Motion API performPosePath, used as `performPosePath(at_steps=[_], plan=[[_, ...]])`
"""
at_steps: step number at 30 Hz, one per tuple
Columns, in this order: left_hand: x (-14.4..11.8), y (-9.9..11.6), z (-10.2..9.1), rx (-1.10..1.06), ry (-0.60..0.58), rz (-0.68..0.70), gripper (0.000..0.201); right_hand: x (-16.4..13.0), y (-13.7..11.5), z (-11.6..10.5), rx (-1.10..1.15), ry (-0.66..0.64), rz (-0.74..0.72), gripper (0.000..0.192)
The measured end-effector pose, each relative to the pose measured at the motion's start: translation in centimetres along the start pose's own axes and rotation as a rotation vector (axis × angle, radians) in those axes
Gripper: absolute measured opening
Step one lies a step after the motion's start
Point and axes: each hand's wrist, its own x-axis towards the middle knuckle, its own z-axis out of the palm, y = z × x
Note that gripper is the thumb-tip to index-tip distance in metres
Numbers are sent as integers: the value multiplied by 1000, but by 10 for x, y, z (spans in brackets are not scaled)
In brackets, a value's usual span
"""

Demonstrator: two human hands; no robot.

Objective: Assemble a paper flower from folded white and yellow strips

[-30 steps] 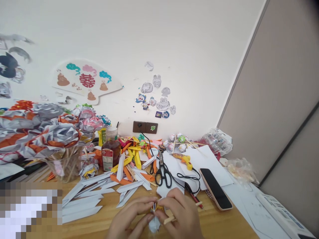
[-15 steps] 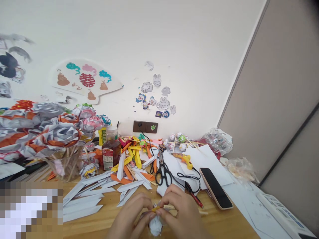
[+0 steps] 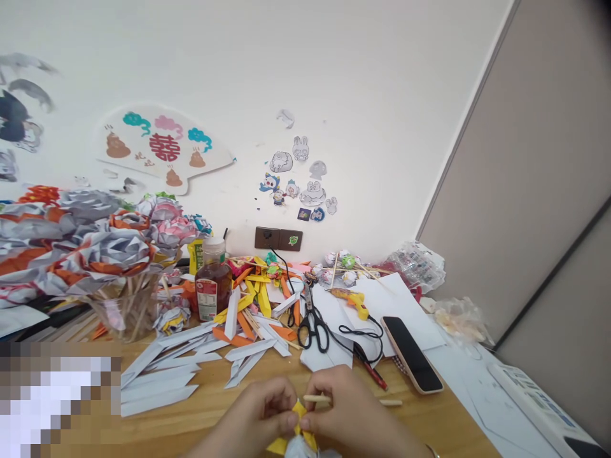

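Observation:
Low in the view, my left hand [image 3: 273,407] and my right hand [image 3: 340,402] pinch a folded paper flower from both sides. Yellow paper [image 3: 299,410] stands between my fingertips, and white petals [image 3: 300,447] bulge below them, partly cut off by the frame's bottom edge. A pale wooden stick [image 3: 315,399] pokes out by my right fingers. Another stretch of stick [image 3: 392,402] shows right of that hand; whether both belong to one stick is hidden. Black-handled scissors [image 3: 314,327] lie just beyond my hands, with folded white paper strips [image 3: 160,388] to the left.
Finished paper flowers [image 3: 109,248] crowd a clear container at the left. A brown bottle [image 3: 213,280] stands beside yellow and orange strips [image 3: 260,296]. Right of the scissors lie a yellow glue gun [image 3: 354,301] with its cord, a red pen [image 3: 377,376] and a phone [image 3: 413,354].
More yellow paper now shows between my fingertips and around the white petals. The stick's end has come into sight by my right fingers. The view has shifted slightly.

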Motion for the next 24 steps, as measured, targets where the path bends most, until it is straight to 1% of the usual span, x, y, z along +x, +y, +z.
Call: performPosePath(at_steps=[4,5,10,14,17,21,24], plan=[[1,-3,-1,76,10,-26,29,3,8,3,41,-84,64,1],[1,-3,-2,103,14,-28,25,4,9,3,24,-90,65,3],[-2,-1,-3,243,58,-26,12,7,11,4,-112,-74,-18,11],[-2,1,-3,296,61,-44,9,8,11,5,-195,-71,-100,13],[0,1,-2,313,54,-75,10,8,12,6,-244,-61,-125,14],[1,2,-1,352,68,-115,13,8,14,7,-237,-75,-76,7],[-2,6,2,404,97,-115,15,8,14,6,-234,-110,-24,8]])
